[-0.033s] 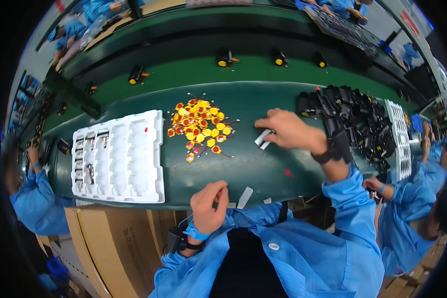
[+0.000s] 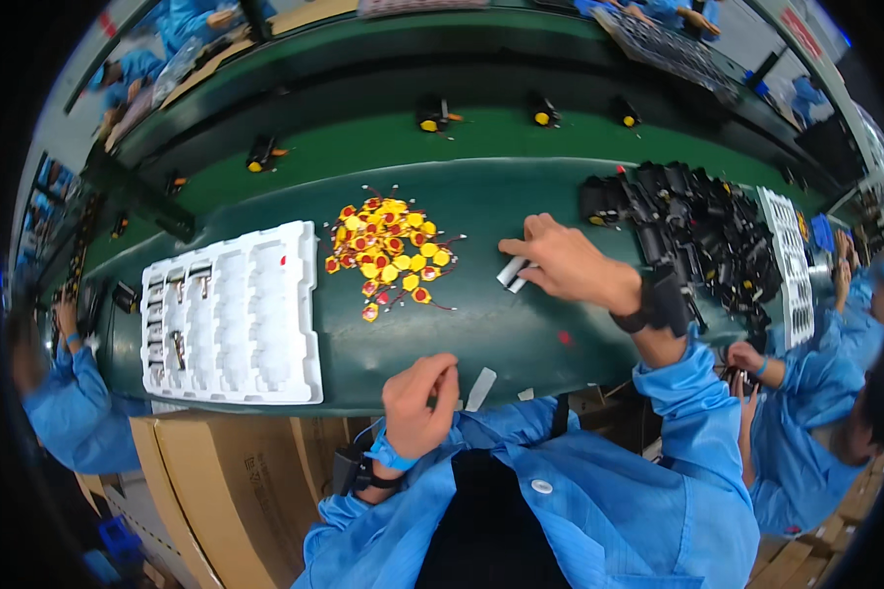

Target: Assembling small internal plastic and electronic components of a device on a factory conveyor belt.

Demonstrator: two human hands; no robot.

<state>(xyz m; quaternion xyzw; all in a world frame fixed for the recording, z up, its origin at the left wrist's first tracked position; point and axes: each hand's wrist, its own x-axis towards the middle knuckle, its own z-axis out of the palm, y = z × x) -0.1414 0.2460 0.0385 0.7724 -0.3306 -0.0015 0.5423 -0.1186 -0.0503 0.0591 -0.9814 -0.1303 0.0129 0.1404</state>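
My right hand (image 2: 572, 263) is over the green table, thumb and fingers closed on a small white-and-black piece (image 2: 510, 274), its index finger reaching past it to the left. The piece lies low, at the tabletop or just above it. At the table's near edge my left hand (image 2: 419, 401) is closed, fingers curled and thumb alongside; anything inside it is hidden. Just right of it sits a pale flat strip (image 2: 480, 389). Left of my right hand spreads a pile of yellow and red hexagonal parts with thin wires (image 2: 388, 240).
A white moulded tray (image 2: 309, 344) on the left holds several small metal parts. Black housings (image 2: 697, 231) are heaped on the right, beside another white tray (image 2: 778, 236). Black-and-yellow units (image 2: 432, 115) stand along a green strip behind. Cardboard boxes (image 2: 236, 481) are below; co-workers sit on both sides.
The whole view has shifted slightly. My left hand has moved a little to the right; my right hand keeps hold of the white-and-black piece in nearly the same spot.
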